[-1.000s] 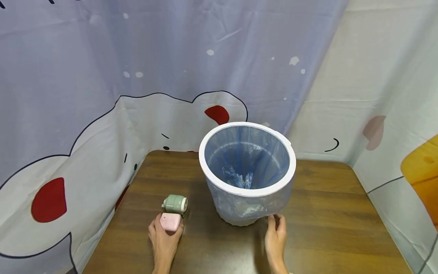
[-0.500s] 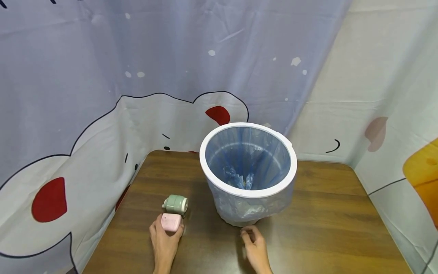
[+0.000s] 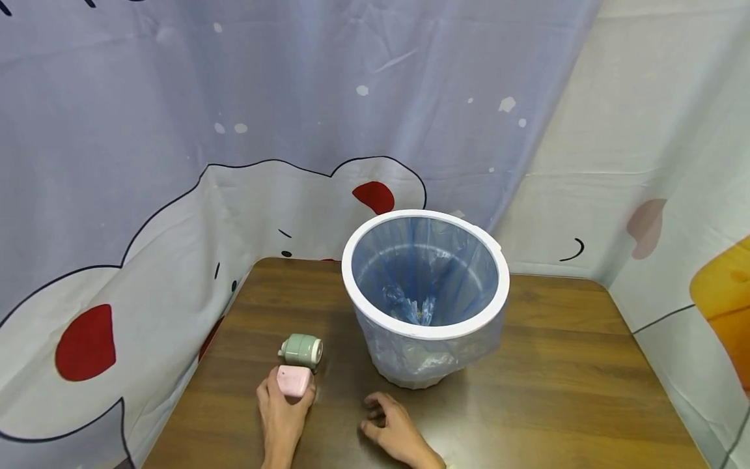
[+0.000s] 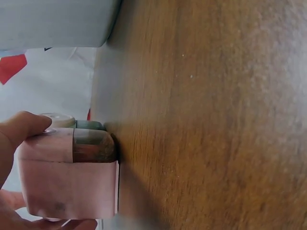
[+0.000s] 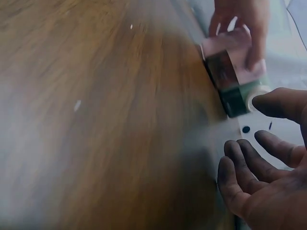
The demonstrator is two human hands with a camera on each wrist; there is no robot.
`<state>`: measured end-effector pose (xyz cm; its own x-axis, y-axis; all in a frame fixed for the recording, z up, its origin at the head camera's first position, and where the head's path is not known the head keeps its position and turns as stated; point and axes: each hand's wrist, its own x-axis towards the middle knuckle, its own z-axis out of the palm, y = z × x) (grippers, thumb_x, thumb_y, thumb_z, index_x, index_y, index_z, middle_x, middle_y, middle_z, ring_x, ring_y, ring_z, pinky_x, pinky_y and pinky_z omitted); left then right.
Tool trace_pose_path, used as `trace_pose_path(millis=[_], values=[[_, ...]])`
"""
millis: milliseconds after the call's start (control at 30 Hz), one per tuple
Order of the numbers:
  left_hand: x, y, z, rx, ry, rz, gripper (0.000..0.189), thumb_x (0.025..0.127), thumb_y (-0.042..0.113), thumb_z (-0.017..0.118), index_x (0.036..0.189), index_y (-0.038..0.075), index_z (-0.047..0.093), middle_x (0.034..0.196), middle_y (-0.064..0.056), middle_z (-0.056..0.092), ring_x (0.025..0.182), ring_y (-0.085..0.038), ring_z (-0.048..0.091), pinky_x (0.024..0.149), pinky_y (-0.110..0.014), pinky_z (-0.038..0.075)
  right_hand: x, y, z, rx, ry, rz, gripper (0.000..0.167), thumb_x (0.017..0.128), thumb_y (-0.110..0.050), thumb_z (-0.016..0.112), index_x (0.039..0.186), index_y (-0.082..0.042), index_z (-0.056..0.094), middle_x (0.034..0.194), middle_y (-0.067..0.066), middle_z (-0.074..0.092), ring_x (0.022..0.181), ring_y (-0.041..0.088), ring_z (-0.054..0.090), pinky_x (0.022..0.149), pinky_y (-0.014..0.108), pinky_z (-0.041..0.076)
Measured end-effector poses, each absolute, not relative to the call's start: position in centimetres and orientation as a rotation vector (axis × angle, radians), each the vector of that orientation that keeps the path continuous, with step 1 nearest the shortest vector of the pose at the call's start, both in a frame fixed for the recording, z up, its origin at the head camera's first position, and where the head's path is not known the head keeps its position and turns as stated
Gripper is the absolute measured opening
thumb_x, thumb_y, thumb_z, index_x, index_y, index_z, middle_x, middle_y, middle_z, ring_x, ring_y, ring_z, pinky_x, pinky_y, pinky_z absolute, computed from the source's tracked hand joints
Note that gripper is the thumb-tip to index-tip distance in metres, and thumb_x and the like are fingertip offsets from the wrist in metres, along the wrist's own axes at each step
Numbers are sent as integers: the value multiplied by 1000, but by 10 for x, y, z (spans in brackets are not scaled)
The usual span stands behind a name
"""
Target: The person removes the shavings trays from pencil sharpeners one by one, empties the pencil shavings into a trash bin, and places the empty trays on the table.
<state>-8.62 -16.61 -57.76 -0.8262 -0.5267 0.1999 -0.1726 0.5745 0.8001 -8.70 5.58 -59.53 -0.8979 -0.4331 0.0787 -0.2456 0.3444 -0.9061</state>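
Note:
My left hand (image 3: 280,420) holds a small pink box (image 3: 293,380) on the table, thumb on one side and fingers on the other. In the left wrist view the pink box (image 4: 69,187) shows a dark see-through window at one corner. Just behind it, a green cylinder with a pale round end (image 3: 301,350) lies on its side. My right hand (image 3: 395,430) is over the table between the box and the bin, holding nothing. Its fingers are loosely bent and spread, as the right wrist view of that hand (image 5: 273,191) shows.
A white-rimmed waste bin (image 3: 425,331) lined with a bluish plastic bag stands upright at the back middle of the wooden table (image 3: 562,391). Patterned curtain cloth (image 3: 281,98) hangs behind the table and along its sides.
My right hand has let go of the bag's edge at the bin's lower front and moved left toward the pink box, its fingers spreading. The left hand and the box have stayed put.

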Motion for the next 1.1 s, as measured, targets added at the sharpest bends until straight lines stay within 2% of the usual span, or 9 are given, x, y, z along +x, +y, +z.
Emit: trace_pose_path(millis=[300, 467, 767, 1100], values=[[-86, -166, -576, 569, -2392, -1129, 78, 66, 20, 79, 131, 1, 41, 117, -24, 40, 108, -40, 41, 86, -53, 36, -92, 18, -599, -793, 2481, -1481, 38, 78, -21, 69, 109, -6, 56, 103, 4, 57, 88, 11, 57, 75, 23, 46], [-86, -166, -575, 550, -2421, -1118, 79, 67, 20, 79, 131, -1, 39, 117, -26, 39, 107, -42, 41, 86, -54, 36, -96, 0, -597, -795, 2522, -1407, 41, 77, -21, 70, 111, -5, 54, 104, 4, 56, 87, 10, 54, 75, 21, 45], [-87, -170, -580, 512, -2424, -1084, 80, 66, 20, 80, 131, -3, 38, 116, -27, 39, 105, -43, 43, 85, -55, 37, -99, -24, -595, -761, 2654, -1246, 57, 75, -26, 71, 122, -2, 48, 113, 7, 52, 103, 19, 53, 88, 31, 44], [-86, -170, -581, 536, -2421, -1119, 79, 66, 20, 79, 131, -1, 40, 117, -24, 40, 105, -43, 44, 86, -55, 37, -106, -40, -600, -640, 2713, -1283, 67, 71, -28, 74, 126, -1, 45, 116, 10, 52, 106, 23, 53, 88, 34, 44]])
